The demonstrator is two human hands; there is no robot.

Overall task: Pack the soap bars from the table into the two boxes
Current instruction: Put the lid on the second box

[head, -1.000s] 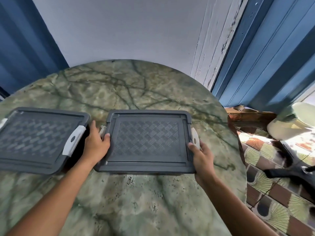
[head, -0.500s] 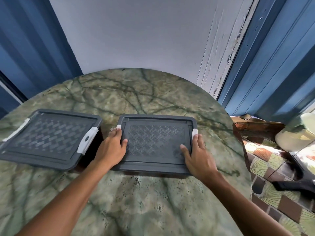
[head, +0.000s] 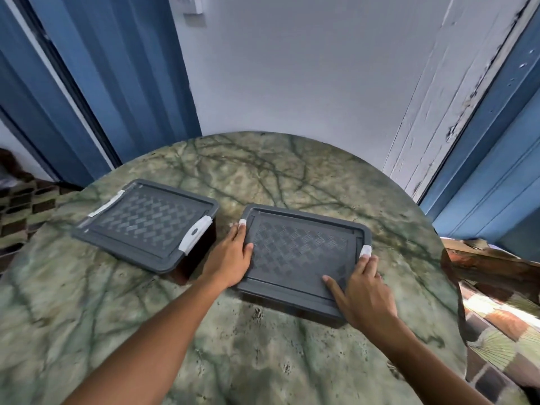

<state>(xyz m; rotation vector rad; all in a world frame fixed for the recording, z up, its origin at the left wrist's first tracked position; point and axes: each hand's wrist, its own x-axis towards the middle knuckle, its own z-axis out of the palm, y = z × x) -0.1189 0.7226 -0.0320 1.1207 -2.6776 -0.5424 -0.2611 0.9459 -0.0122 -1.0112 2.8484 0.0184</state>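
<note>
No soap bars show anywhere, so we judge them already packed under the lids. The nearer box [head: 304, 258] sits on the green marble worktop [head: 263, 361] with its grey lid on. Our left hand [head: 230, 258] lies flat along that box's left edge, fingers straight and reaching its white clip [head: 242, 223], which we read as pressing the clip home. Our right hand [head: 362, 296] rests on the same box's right near corner, fingers extended, one touching the right clip [head: 365, 250], thumb spread on the lid. The second box [head: 149, 223] stands just left of it, lidded, its clip [head: 195, 234] down.
</note>
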